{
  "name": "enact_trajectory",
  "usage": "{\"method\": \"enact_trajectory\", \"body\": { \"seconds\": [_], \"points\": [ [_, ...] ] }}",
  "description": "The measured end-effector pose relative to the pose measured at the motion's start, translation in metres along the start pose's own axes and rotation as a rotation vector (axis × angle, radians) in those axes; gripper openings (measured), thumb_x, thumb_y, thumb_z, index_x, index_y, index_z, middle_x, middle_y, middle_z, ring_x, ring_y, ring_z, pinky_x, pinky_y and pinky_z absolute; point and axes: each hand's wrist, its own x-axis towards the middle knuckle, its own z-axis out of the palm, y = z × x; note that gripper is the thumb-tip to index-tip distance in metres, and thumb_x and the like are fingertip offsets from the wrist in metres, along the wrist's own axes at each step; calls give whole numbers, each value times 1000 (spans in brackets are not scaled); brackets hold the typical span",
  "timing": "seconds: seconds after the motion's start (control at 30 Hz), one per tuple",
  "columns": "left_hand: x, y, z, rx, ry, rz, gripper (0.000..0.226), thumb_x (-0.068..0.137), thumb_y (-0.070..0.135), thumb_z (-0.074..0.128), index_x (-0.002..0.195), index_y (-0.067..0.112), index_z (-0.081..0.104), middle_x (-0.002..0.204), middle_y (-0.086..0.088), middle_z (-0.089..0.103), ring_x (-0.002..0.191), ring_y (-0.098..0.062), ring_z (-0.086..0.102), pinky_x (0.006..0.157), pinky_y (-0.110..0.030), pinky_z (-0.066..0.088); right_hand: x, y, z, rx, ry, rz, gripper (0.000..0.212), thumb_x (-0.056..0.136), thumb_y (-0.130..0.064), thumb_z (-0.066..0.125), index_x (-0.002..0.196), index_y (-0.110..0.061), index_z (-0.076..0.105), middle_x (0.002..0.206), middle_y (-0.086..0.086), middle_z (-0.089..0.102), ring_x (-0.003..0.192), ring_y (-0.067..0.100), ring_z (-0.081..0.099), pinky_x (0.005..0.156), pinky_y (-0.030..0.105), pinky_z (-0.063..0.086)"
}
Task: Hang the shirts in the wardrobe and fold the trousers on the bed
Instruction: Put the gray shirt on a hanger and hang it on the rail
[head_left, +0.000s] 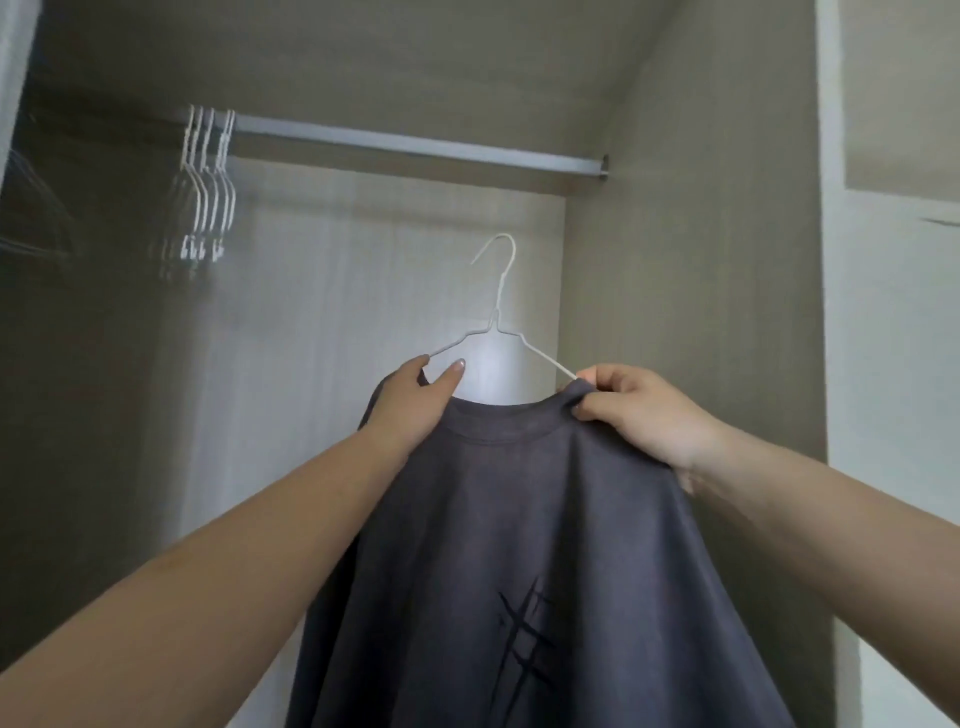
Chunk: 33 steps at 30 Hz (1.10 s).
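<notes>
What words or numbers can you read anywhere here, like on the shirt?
None can be read.
The dark grey shirt has a black print of crossed strokes near the bottom, cut off by the picture's edge; it may be a sign, but it cannot be read.
The white hanger, the rail and the wardrobe wall bear no writing.
</notes>
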Motion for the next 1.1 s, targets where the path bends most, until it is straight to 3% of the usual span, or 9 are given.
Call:
{"method": "enact_trajectory", "body": {
  "seconds": [0.1,0.2,0.33,0.47,0.67,0.77,0.9,0.97,1.1],
  "points": [
    [2,31,28,-133,-95,20,66,87,58,53,143,26,39,145,3,43,131,-16,43,110,-36,36,26,-15,0,-53,70,-13,27,82,3,48,69,-13,66,66,7,61,56,16,53,54,22,43],
    [2,60,49,-222,-176,59,58,88,58,52,139,32,45,139,12,49,127,-10,46,105,-34,39,51,-25,0,-38,147,-33,20,82,1,47,83,1,67,73,14,58,66,22,51,63,30,41],
    [9,89,65,-413,-267,136,21,98,38,47,103,34,67,104,21,69,103,0,60,76,-14,45,85,-30,-4,-14,280,-88,12,87,-3,50,83,-5,61,75,15,48,72,23,42,65,33,31],
    [23,112,76,-520,-294,142,26,99,32,45,110,29,69,111,5,70,108,-13,63,102,-42,46,123,-38,-19,-70,443,-104,24,89,-10,52,86,8,67,76,16,59,72,22,52,65,30,39],
    [55,141,90,-642,-242,193,32,99,33,45,80,33,72,98,-1,73,97,-14,67,87,-33,51,172,-64,-38,-24,555,-140,21,87,-4,54,67,-12,57,88,16,66,81,26,61,74,32,49],
    [67,149,92,-678,-229,208,26,99,32,46,86,28,69,104,-7,71,102,-20,65,101,-43,46,192,-76,-45,-20,560,-129,9,88,-6,56,84,-7,64,93,16,65,85,26,61,74,29,46],
    [85,153,95,-694,-279,254,19,97,33,49,103,31,68,113,0,70,109,-16,64,105,-39,44,214,-87,-61,-103,556,-85,20,90,-10,55,102,0,67,107,16,66,101,26,64,62,22,39],
    [93,153,100,-682,-339,276,23,97,32,51,114,29,65,118,2,68,112,-14,62,106,-38,42,225,-88,-73,-89,560,-81,13,90,-8,54,90,0,65,111,16,66,108,27,62,53,27,37],
    [104,150,111,-587,-419,267,31,95,40,51,124,33,61,123,11,64,117,-8,57,108,-36,40,240,-87,-88,-241,612,8,30,86,0,50,58,-6,42,71,11,52,89,26,57,60,25,37]
  ]
}}
